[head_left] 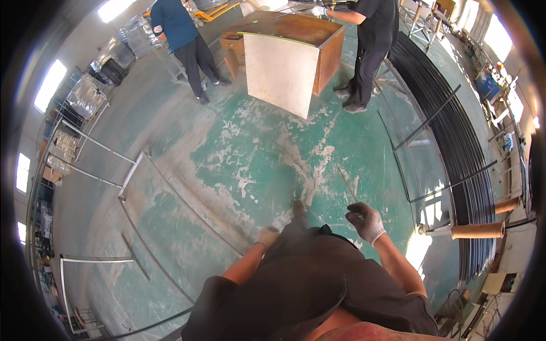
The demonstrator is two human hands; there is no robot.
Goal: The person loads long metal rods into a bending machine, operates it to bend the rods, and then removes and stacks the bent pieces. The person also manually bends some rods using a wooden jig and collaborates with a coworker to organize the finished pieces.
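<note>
My left hand [268, 236], in a pale glove, hangs low beside my dark trouser leg. Its fingers are blurred and partly turned away, so I cannot make out whether they are curled. Out to the right of my body, my right hand [367, 222] wears a whitish glove with dark fingertips. Its fingers are loosely bent and apart, and I see nothing held in them. Below both hands spreads the worn green floor [267, 176]. My shoe [298, 208] shows between them.
Ahead stands a wooden desk [284, 25] with a pale board [280, 71] against its front. One person [179, 34] is left of it, another [372, 51] right. Metal frames [133, 173] lie at left; long black bars [449, 131] are stacked at right beside a brown roll [478, 230].
</note>
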